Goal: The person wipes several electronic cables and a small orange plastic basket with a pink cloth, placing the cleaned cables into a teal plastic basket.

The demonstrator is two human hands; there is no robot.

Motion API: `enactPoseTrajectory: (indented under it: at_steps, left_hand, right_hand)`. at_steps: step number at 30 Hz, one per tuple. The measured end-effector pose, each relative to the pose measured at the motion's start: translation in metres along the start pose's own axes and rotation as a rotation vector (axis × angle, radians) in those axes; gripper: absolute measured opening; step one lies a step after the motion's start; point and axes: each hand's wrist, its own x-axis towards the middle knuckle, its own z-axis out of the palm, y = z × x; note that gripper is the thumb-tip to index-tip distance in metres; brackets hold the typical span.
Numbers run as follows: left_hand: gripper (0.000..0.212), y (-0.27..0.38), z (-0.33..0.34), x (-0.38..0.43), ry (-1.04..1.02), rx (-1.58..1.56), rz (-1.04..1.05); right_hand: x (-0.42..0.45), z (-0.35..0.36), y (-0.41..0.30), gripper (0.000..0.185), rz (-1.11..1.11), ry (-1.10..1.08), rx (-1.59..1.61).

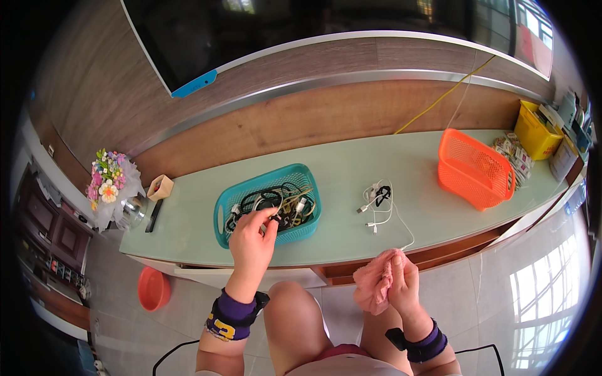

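Note:
My left hand (256, 232) reaches over the near side of a teal plastic basket (220, 218). Its thumb and index finger pinch at a thin white cable (281, 203), though the fingers partly hide the grip. Tangled black, white and beige cables (301, 188) fill the basket. In front of the cabinet, my right hand (405, 282) grips a pink cloth (374, 286), bunched up. The end of a white charging cable (412, 235) goes into the cloth's top. That cable runs back to white USB cables (376, 211) and a small black coiled cord (384, 195) on the cabinet top.
An orange basket (475, 174) stands right on the glass-topped cabinet (343, 164), beside small packets (515, 152) and a yellow bin (536, 129). Flowers (109, 183), a small box (160, 188) and a black strip (154, 216) are left. Below the television (329, 28), drawers (451, 251) stand open.

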Motion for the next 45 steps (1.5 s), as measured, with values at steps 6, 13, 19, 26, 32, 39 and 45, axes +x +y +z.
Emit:
enactPoseTrajectory:
  at_steps: [6, 13, 19, 26, 32, 39, 45]
  left_hand:
    - [0.027, -0.001, 0.004, -0.001, -0.077, 0.152, 0.026]
    - [0.016, 0.050, 0.028, -0.014, -0.092, -0.037, 0.329]
    - [0.014, 0.071, 0.088, 0.007, -0.297, -0.043, 0.374]
    - [0.021, 0.041, 0.150, 0.021, -0.347, 0.178, 0.244]
    - [0.018, 0.034, 0.160, 0.035, -0.382, 0.163, 0.140]
    - [0.014, 0.020, 0.158, 0.047, -0.288, -0.507, -0.371]
    - [0.014, 0.027, 0.152, 0.041, -0.182, -0.642, -0.277]
  right_hand:
    - [-0.002, -0.011, 0.010, 0.034, -0.067, 0.052, 0.008]
    - [-0.003, -0.008, 0.010, 0.033, -0.075, 0.113, 0.040]
    - [-0.008, -0.014, 0.009, 0.032, -0.136, 0.157, 0.023]
    - [-0.019, -0.025, 0.004, 0.031, -0.142, 0.233, -0.005]
    - [-0.023, -0.030, 0.006, 0.032, -0.135, 0.237, 0.047]
    - [-0.018, -0.029, 0.016, 0.031, -0.122, 0.240, 0.123]
    - [-0.014, -0.029, 0.018, 0.030, -0.136, 0.242, 0.075]
